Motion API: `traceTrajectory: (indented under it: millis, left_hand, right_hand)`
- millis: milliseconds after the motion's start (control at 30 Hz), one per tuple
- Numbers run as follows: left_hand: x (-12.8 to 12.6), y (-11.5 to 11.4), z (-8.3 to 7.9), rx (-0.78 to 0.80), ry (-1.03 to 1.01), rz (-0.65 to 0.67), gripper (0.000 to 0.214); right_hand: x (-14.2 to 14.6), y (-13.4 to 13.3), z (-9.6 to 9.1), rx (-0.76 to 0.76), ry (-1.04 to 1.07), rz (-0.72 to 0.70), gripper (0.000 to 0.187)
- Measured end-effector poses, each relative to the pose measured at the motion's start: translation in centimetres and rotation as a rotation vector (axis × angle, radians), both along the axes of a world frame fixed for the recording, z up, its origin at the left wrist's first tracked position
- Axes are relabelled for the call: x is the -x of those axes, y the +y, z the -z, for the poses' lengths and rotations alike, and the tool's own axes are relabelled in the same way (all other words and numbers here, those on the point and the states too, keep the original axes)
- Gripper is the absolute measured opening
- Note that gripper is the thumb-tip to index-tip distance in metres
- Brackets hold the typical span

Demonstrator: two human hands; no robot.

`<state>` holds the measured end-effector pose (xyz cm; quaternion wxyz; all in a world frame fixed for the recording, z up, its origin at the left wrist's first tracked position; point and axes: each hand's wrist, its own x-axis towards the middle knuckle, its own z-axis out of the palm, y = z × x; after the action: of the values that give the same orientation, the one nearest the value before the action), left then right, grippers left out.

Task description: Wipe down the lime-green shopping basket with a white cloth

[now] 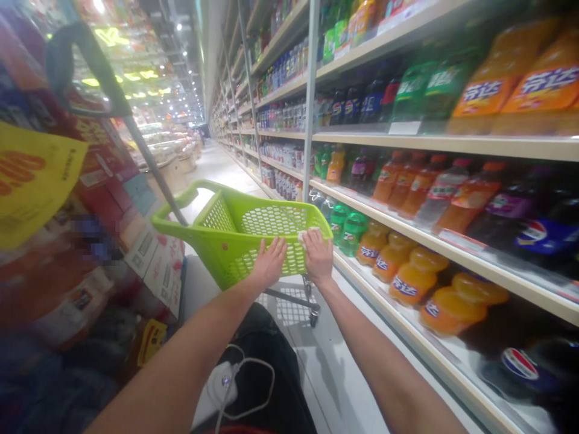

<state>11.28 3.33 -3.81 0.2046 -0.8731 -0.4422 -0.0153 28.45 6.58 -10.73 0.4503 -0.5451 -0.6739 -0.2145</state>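
Note:
A bright green plastic shopping cart (211, 232) with honeycomb-pattern holes stands in front of me, on a metal frame with small wheels. My left hand (270, 263) lies against its near side, fingers extended and holding nothing. At the corner of the rim, my right hand (318, 258) presses a crumpled white wipe (303, 237), perhaps a cloth or tissue, with its fingers over it. A grey metal pole with a dark loop handle (108, 90) rises at the cart's left end. Inside the cart, a perforated green divider shows near that end.
Shelves (447, 143) of bottled drinks line the right, with orange soda bottles (409, 280) low beside the cart. Stacked cartons (156, 265) and a yellow price sign (36, 175) crowd the left. A white device with a cable (224, 386) rests by my lap. The aisle floor (235, 166) runs ahead.

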Motion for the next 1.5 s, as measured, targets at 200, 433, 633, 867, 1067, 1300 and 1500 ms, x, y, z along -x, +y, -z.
traceTrajectory:
  millis: [200,433,633,867,1067,1300,1500]
  left_hand:
    - [0.5,-0.5,0.6,0.001,-0.01,0.001,0.061]
    - [2.2,-0.6,1.4,-0.001,-0.013,-0.022,0.059]
    - [2.5,-0.3,0.2,-0.044,0.013,-0.053,0.061]
    - [2.7,-0.5,0.6,-0.045,0.004,-0.052,0.059]
    - [3.7,-0.7,1.3,-0.009,0.005,-0.071,0.061]
    - [4.7,-0.5,0.9,-0.019,-0.004,-0.095,0.061]
    - [5.6,-0.8,1.2,-0.01,-0.002,-0.118,0.067]
  right_hand:
    - [0.2,-0.7,5.0,0.084,-0.066,0.019,0.042]
    - [1.0,-2.6,5.6,0.077,-0.084,-0.029,0.045]
    - [2.6,-0.1,0.8,-0.093,-0.024,-0.055,0.045]
    - [2.2,-0.9,6.1,0.075,-0.09,-0.05,0.04]
    - [2.4,-2.6,6.5,0.081,-0.105,-0.073,0.039]
    - [5.3,-0.9,-0.1,-0.026,-0.048,-0.139,0.043]
    - [5.2,-1.1,4.6,0.096,-0.106,-0.154,0.039]
